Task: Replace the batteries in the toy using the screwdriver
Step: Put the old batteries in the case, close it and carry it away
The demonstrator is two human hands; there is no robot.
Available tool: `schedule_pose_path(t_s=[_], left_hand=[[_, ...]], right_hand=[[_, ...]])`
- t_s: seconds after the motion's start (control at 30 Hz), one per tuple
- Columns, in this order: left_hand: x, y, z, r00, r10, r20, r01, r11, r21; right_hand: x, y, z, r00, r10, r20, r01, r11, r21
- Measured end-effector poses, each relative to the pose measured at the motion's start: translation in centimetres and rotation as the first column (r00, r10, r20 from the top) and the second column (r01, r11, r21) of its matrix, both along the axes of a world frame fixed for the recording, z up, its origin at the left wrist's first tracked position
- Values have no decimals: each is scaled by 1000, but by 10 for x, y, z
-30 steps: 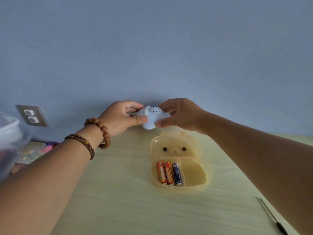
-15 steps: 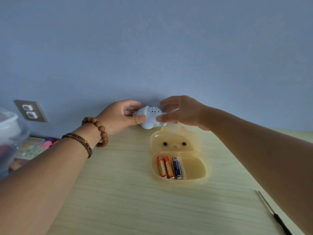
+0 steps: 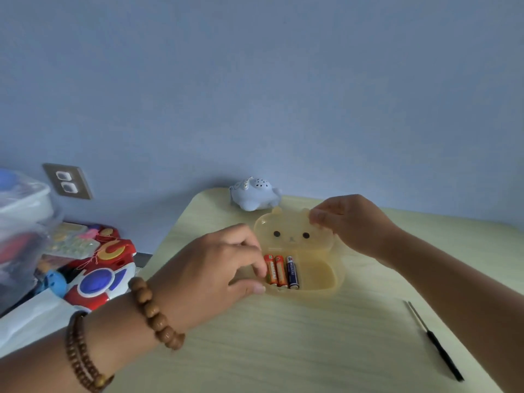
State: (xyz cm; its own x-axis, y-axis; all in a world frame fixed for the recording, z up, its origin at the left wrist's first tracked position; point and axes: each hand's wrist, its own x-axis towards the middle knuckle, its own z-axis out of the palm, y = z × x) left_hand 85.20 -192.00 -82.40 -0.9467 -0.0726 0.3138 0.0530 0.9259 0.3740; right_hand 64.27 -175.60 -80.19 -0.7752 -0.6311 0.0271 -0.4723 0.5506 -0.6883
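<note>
Toy [image 3: 255, 197] upper centre, beyond our hands: left hand [image 3: 209, 268] curling onto orange battery [image 3: 271, 275], right hand [image 3: 348, 225] pinching lid [image 3: 292, 232].

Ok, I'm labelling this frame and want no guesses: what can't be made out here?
All head view.
Toy underside: faces the table.
What the left grip holds, case rim or nearest battery: its own fingers cover the contact.
Lid, right ear: under the right grip's fingers.
Screwdriver tip: too small.
Bin: blurred, cut off by the left edge.
</note>
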Motion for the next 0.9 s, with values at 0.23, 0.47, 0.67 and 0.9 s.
schedule_pose_path(t_s=[0.23, 0.47, 0.67, 0.9], left_hand=[[47, 16, 2, 999, -41, -7, 42, 997, 72], [85, 29, -2, 996, -43, -78, 52, 992, 119], [98, 33, -8, 995, 40, -93, -5, 939, 343], [94, 30, -2, 997, -78, 11, 62, 863, 501]], right_hand=[[62, 42, 11, 995, 82, -51, -91, 974, -210], [117, 88, 6, 982, 172, -80, -190, 909, -371], [138, 110, -6, 891, 271, -364, -386, 874, -295], [146, 120, -30, 720, 334, -608, -502, 856, -124]])
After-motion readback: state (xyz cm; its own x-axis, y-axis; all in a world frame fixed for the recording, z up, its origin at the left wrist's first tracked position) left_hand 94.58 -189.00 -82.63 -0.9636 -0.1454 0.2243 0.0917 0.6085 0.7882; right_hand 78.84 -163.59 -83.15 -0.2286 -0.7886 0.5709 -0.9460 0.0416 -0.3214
